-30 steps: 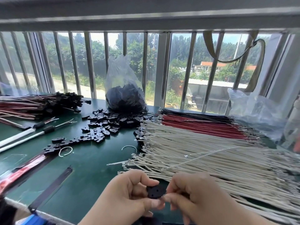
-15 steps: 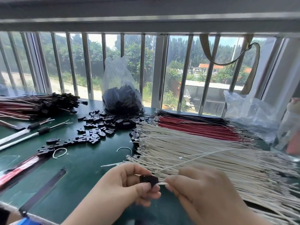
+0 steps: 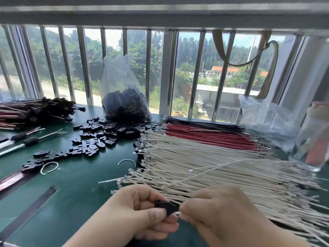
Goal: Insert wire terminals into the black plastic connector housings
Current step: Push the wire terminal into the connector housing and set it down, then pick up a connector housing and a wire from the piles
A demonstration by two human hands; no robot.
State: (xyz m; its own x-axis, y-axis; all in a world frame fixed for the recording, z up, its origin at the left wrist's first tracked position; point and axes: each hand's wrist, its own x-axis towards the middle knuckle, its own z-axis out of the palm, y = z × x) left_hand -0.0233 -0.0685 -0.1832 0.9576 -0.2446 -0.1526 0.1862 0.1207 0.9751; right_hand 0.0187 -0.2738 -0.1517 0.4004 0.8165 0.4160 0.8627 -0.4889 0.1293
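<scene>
Left hand (image 3: 138, 216) as I see it pinching a small black plastic connector housing (image 3: 166, 207) above the dark green table (image 3: 74, 196), right hand (image 3: 220, 214) pinching a thin white wire (image 3: 204, 172) at its side, no writing I can read

The left hand (image 3: 140, 216) and right hand (image 3: 219, 216) meet at the near edge of the table (image 3: 74, 202), a connector (image 3: 166, 207) between them. Just beyond the right hand lies the spread of wires (image 3: 222, 163). Beyond the left hand, farther back, loose connectors (image 3: 101, 134) are scattered, and behind those a bag (image 3: 122, 97) sits against the window bars (image 3: 85, 66). Far left of the left hand lies a bundle of finished cables (image 3: 33, 111).
</scene>
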